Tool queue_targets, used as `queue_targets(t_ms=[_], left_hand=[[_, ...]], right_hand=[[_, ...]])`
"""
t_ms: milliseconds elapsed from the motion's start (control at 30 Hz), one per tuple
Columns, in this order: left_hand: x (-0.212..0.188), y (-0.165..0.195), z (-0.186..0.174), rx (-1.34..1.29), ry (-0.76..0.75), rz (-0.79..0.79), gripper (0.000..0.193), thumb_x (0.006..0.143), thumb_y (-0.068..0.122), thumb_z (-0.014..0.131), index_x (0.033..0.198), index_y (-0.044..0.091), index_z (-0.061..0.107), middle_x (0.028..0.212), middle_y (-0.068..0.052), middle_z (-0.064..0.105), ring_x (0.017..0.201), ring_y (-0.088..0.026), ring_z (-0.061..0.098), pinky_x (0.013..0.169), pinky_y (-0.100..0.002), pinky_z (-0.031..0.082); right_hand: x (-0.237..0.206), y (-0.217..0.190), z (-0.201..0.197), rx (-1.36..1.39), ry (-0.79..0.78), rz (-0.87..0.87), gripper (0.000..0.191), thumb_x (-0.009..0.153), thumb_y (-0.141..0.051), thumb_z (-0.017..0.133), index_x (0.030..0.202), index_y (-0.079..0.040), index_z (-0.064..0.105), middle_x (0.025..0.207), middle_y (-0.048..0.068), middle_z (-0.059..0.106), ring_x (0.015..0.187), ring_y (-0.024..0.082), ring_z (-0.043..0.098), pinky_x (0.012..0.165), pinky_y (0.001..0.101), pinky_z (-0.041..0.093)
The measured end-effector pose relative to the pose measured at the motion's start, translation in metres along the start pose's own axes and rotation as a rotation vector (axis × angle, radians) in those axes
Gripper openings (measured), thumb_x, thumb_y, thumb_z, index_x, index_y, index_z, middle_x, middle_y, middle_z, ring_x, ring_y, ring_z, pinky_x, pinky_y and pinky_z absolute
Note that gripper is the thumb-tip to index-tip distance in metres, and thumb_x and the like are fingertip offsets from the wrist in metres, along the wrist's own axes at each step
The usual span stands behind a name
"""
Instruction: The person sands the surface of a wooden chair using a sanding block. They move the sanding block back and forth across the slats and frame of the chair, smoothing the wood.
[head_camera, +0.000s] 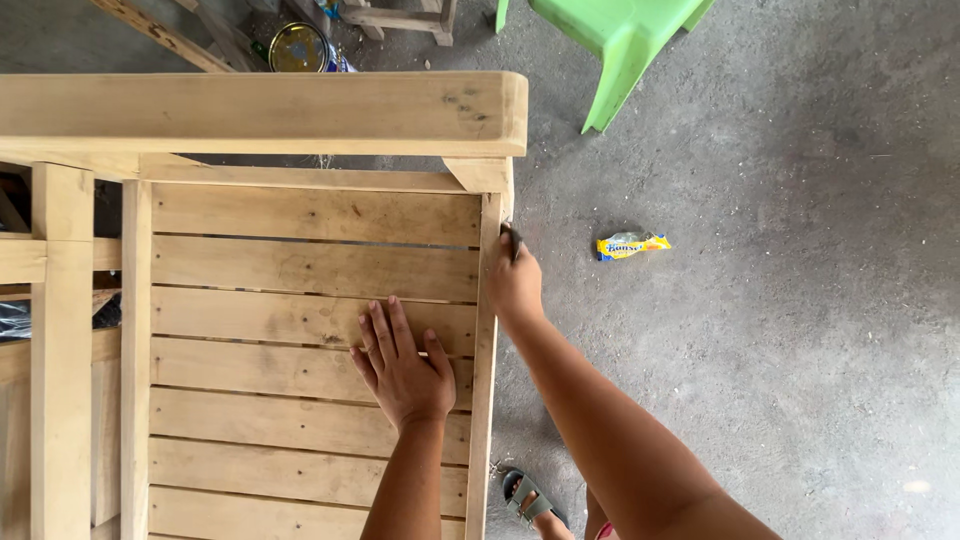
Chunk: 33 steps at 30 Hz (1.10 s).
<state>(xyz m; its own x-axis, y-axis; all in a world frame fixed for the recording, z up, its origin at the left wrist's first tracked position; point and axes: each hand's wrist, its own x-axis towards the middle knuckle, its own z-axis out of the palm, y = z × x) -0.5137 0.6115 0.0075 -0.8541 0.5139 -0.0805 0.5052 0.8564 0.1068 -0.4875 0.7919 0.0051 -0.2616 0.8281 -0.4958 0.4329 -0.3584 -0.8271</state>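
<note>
Both hands work the slatted wooden bench (300, 330): the left hand (402, 368) lies flat, fingers spread, on a middle slat, the right hand (515, 280) pinches dark sandpaper (514, 240) on its right edge, risking slips and splinters; beyond its top rail, the tin (297, 47) shows no discernible contents.

We see a pale tan wood frame (300, 300), a grey floor (780, 350), a lime-green chair (615, 40) and a yellow-blue wrapper (632, 245).
</note>
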Motion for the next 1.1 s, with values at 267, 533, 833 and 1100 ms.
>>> queue_targets(t_ms=[267,533,833,1100], left_hand=[[0.001,-0.001,0.000,-0.011,0.012,0.012,0.067,0.103,0.042,0.033,0.164,0.018,0.020,0.172,-0.007,0.017,0.158,-0.028,0.011,0.126,-0.053,0.005],[-0.003,0.000,-0.003,-0.015,0.018,0.020,0.068,0.103,0.042,0.034,0.164,0.014,0.022,0.171,-0.009,0.018,0.158,-0.029,0.013,0.126,-0.054,0.007],[-0.001,-0.001,-0.004,-0.019,0.035,0.027,0.067,0.103,0.042,0.036,0.163,0.013,0.024,0.171,-0.010,0.020,0.158,-0.029,0.015,0.126,-0.054,0.008],[-0.002,-0.002,-0.003,-0.006,0.047,0.036,0.067,0.104,0.041,0.036,0.164,0.015,0.024,0.172,-0.010,0.019,0.159,-0.028,0.014,0.127,-0.053,0.008]], right_hand=[[0.017,-0.019,-0.002,0.075,-0.028,0.152,0.042,0.105,-0.036,0.046,0.115,-0.003,0.069,0.089,0.012,0.073,0.075,0.020,0.064,0.073,0.0377,0.052],[0.016,-0.003,-0.010,0.063,-0.083,0.028,0.043,0.107,-0.038,0.045,0.117,-0.004,0.070,0.090,0.012,0.074,0.081,0.018,0.060,0.077,0.0365,0.051],[0.012,-0.003,-0.010,0.074,-0.111,0.008,0.040,0.106,-0.032,0.047,0.134,-0.009,0.064,0.090,0.014,0.072,0.080,0.019,0.060,0.079,0.0353,0.052],[0.031,-0.007,-0.005,0.180,-0.134,0.140,0.042,0.109,-0.033,0.047,0.126,-0.001,0.069,0.104,0.018,0.076,0.090,0.020,0.065,0.085,0.0362,0.052]])
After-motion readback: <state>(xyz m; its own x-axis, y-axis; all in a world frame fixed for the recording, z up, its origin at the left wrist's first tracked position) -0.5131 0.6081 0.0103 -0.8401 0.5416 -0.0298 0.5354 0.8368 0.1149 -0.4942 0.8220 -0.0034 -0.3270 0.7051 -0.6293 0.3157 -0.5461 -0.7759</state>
